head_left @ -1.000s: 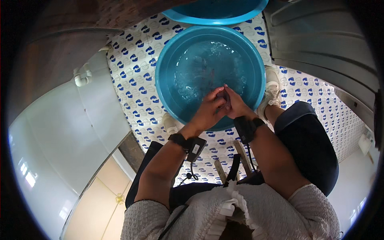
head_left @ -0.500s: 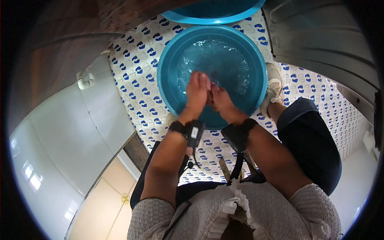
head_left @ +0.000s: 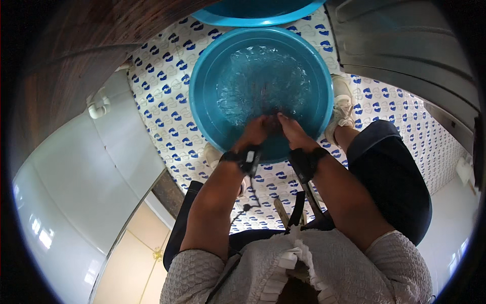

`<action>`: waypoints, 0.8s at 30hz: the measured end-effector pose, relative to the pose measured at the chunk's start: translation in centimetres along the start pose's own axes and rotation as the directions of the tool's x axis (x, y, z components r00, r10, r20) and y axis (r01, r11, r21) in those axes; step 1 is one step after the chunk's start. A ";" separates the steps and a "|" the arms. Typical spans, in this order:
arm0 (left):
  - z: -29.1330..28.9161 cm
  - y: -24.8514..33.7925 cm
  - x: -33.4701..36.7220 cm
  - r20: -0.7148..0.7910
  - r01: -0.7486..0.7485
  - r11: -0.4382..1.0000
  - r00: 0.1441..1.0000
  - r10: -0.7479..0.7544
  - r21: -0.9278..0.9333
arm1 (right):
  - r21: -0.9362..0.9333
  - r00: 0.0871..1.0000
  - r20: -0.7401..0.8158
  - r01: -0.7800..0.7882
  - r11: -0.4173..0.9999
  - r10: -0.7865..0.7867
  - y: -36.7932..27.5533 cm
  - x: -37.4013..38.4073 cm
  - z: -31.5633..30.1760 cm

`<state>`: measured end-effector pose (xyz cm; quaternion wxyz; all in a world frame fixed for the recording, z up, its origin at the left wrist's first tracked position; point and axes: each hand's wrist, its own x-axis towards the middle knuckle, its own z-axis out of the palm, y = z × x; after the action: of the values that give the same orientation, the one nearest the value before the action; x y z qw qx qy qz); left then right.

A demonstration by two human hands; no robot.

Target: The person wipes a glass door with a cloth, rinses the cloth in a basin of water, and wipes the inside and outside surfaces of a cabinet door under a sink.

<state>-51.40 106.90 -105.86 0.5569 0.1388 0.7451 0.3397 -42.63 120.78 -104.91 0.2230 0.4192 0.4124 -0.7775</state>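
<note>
A round teal plastic basin (head_left: 198, 96) on the floor holds rippling water (head_left: 260, 71). Both hands are low inside it, close together near its near side. My left hand (head_left: 255, 130) is curled, its fingertips turned in toward the right one. Opposite it, my right hand (head_left: 295, 133) has its thumb side up and its fingers bent down out of sight. Between them is a small dark patch; what they hold, if anything, is too dim to make out. A black band with a small box is strapped to each wrist.
A second blue basin (head_left: 263, 21) stands just beyond the first. Dark wood-grained furniture (head_left: 66, 66) is at the left, above a white pipe (head_left: 98, 107). A grey metal panel (head_left: 400, 45) rises at the right. My shoe (head_left: 342, 106) is beside the basin on patterned floor tiles (head_left: 162, 91).
Both hands have moved down toward me and lower in the basin; the left was raised against the right before. The water now ripples more where they were.
</note>
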 end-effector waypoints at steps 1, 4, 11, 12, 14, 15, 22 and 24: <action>0.4 1.2 -0.4 0.033 -0.052 0.992 0.998 0.056 -0.111 | 0.040 0.996 0.062 0.057 0.998 -0.059 0.4 0.3 -0.7; 1.9 0.4 -2.3 -0.334 -0.415 0.874 0.810 0.481 0.251 | 0.111 0.997 0.076 -0.024 0.994 0.016 -1.7 -0.6 0.6; -0.3 4.1 -3.6 -0.576 -0.353 0.912 0.709 0.407 0.210 | 0.589 0.940 0.340 -0.246 0.770 0.040 -2.9 -0.2 3.6; -0.6 4.5 -3.5 -0.581 -0.291 0.942 0.743 0.334 0.168 | 0.577 0.936 0.352 -0.234 0.783 0.020 -2.4 0.3 3.5; -1.4 4.5 -2.7 -0.596 -0.193 0.980 0.782 0.183 0.048 | 0.564 0.939 0.345 -0.201 0.801 -0.007 -1.8 1.0 3.6; -2.2 4.3 -1.9 -0.606 -0.158 0.987 0.788 0.107 -0.031 | 0.561 0.945 0.326 -0.181 0.808 -0.015 -1.6 1.0 3.9; -8.0 0.3 0.9 -0.723 0.134 0.981 0.691 0.009 0.140 | 0.241 0.993 0.118 -0.041 0.970 0.012 -3.1 0.1 5.0; -7.3 -1.5 1.2 -0.694 0.106 0.923 0.692 0.199 0.370 | 0.124 0.999 0.004 -0.053 0.991 0.052 -1.8 1.0 3.9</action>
<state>-58.34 104.00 -106.64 0.1730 0.1193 0.9504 0.2293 -46.25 118.61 -103.69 0.2170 0.4426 0.3519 -0.7957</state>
